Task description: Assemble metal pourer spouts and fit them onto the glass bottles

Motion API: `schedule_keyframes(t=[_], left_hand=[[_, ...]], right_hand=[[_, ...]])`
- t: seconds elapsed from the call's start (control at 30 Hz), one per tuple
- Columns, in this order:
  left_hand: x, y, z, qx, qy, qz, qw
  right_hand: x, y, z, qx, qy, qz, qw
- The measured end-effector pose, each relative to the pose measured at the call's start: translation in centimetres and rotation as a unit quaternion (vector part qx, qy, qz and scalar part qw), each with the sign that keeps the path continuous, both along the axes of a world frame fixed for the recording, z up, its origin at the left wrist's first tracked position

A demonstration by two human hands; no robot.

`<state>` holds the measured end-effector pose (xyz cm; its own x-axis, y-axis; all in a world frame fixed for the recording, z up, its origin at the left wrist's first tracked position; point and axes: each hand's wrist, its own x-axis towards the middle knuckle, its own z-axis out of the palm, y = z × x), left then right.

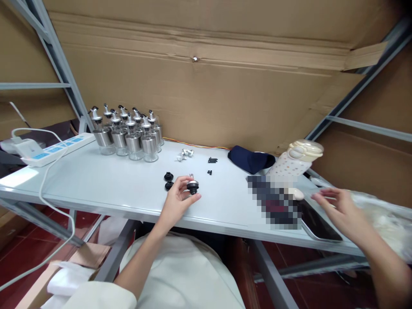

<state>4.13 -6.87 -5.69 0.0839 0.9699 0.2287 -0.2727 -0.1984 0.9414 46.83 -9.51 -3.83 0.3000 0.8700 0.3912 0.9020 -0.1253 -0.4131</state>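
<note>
My left hand (180, 195) is closed on a pourer spout (192, 185) with a silver top and a ribbed black stopper, held low over the table with the stopper downward. Beside these fingers lie black ribbed stoppers (168, 176), one of them partly behind the hand. Farther back is a small group of silver spout parts (185, 155). Small black pieces (212, 160) lie to their right. Off at the right, my right hand (337, 204) hovers above a dark-screened device (318, 223) and close to a clear plastic bag (386, 219). Its fingers are loosely spread, with nothing visible in them.
Several glass-and-steel oil bottles (134, 139) with spouts stand at the back left. Near them lies a white power strip (61, 148) with a cable hanging off the table. A navy cap (247, 159) and a cream drink bottle (294, 159) sit at the right. Cardboard (199, 94) walls the back.
</note>
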Motion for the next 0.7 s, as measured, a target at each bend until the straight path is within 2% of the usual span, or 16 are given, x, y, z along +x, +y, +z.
schedule_keyframes(t=[0.1, 0.2, 0.5, 0.6, 0.7], left_hand=[[0.0, 0.0, -0.1, 0.005, 0.007, 0.0, 1.0], [0.0, 0.1, -0.2, 0.008, 0.013, -0.001, 1.0], [0.0, 0.1, -0.3, 0.01, 0.019, -0.01, 1.0], [-0.1, 0.0, -0.3, 0.008, 0.026, -0.013, 1.0], [0.0, 0.0, -0.2, 0.002, 0.029, -0.008, 1.0]], right_hand=[[-0.8, 0.7, 0.2, -0.047, -0.007, 0.054, 0.997], [-1.7, 1.4, 0.6, -0.073, -0.036, 0.069, 0.994], [-5.8, 2.4, 1.0, -0.069, -0.033, 0.163, 0.984], [-6.5, 2.8, 1.5, -0.07, -0.031, 0.169, 0.983], [-5.2, 2.4, 2.0, -0.037, -0.039, 0.115, 0.992]])
